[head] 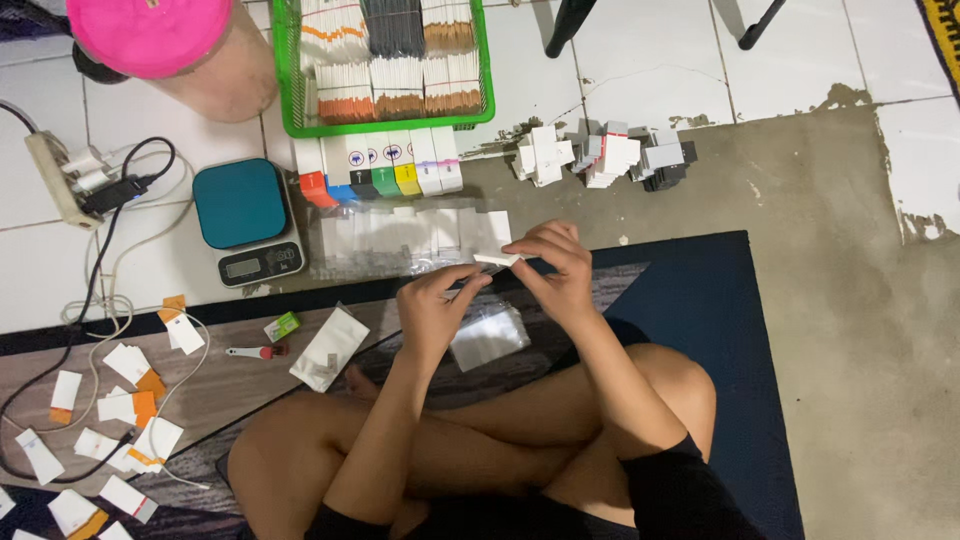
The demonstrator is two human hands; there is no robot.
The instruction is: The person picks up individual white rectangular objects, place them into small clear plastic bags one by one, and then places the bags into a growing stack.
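Left hand (432,300) and right hand (555,265), close together above the lap, pinch a small flat white cardboard box (497,259). Behind, a green plastic mesh basket (288,95) holds rows of upright white packets banded orange, brown and black.

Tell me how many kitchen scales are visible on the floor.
1. The teal scale sits on the white tiles, left of the row of small boxes and beside the power strip. Others may lie outside the view.
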